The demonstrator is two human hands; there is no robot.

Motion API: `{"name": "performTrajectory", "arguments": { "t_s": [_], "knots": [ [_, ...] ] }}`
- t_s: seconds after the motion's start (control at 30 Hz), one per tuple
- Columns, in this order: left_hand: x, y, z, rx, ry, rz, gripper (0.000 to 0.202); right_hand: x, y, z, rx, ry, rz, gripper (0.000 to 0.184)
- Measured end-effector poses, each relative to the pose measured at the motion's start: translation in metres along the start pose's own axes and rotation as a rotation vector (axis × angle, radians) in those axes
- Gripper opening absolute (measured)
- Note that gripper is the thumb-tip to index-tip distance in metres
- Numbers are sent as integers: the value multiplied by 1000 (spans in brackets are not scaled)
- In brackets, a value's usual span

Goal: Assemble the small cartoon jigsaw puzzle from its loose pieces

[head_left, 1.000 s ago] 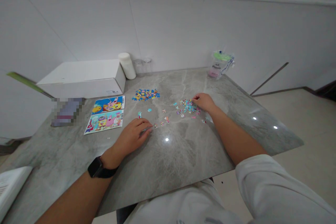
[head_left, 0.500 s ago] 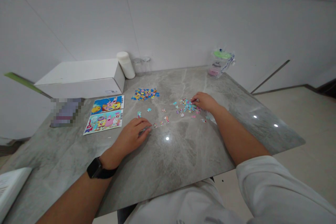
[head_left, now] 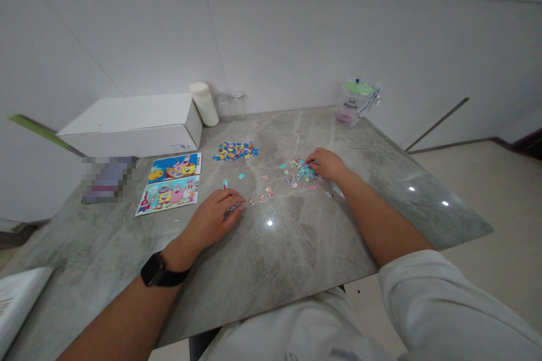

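Note:
My right hand [head_left: 328, 164] is over the right-hand heap of small jigsaw puzzle pieces [head_left: 298, 169], mostly light blue and pink. Its fingers are bent together with the tips in the heap, and what they hold, if anything, is too small to make out. My left hand [head_left: 218, 214], with a black watch [head_left: 154, 271] at the wrist, rests on the table, thumb and fingers apart. A short row of puzzle pieces [head_left: 262, 198] lies just right of its fingertips, partly hidden by them. Single pieces [head_left: 241, 176] are scattered between the hand and the heaps.
A second heap of blue and yellow pieces [head_left: 235, 150] lies farther back. Two cartoon picture cards [head_left: 167, 196] are at the left, before a white box [head_left: 131, 121]. Behind stand a white bottle [head_left: 205, 104], two glasses [head_left: 237, 104] and a plastic bag [head_left: 358, 102].
My right hand has shifted slightly left over the heap, its fingertips still among the pieces. The left hand has stayed in place. The view has moved a touch.

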State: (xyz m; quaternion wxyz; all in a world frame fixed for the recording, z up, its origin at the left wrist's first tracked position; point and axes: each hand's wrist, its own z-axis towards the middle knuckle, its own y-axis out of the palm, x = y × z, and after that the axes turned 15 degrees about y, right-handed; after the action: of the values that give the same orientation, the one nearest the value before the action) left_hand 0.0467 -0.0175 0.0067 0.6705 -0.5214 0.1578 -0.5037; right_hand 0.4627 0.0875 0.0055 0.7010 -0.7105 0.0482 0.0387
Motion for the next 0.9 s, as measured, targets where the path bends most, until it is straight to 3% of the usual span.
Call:
{"name": "performTrajectory", "arguments": {
  "t_s": [0.3,0.47,0.67,0.8,0.9],
  "knots": [
    [0,1,0,9,3,-4,24,4,5,4,-1,-34,34,22],
    [-1,1,-1,7,1,-2,24,8,6,4,-8,-5,133,11],
    [-1,3,0,23,-12,-26,24,8,5,5,-22,81,518,10],
    [1,0,2,81,-45,-74,23,-10,-2,6,-88,27,860,25],
    [2,-12,8,164,-123,-171,24,-28,-15,6,-150,-27,1018,34]
  ]
}}
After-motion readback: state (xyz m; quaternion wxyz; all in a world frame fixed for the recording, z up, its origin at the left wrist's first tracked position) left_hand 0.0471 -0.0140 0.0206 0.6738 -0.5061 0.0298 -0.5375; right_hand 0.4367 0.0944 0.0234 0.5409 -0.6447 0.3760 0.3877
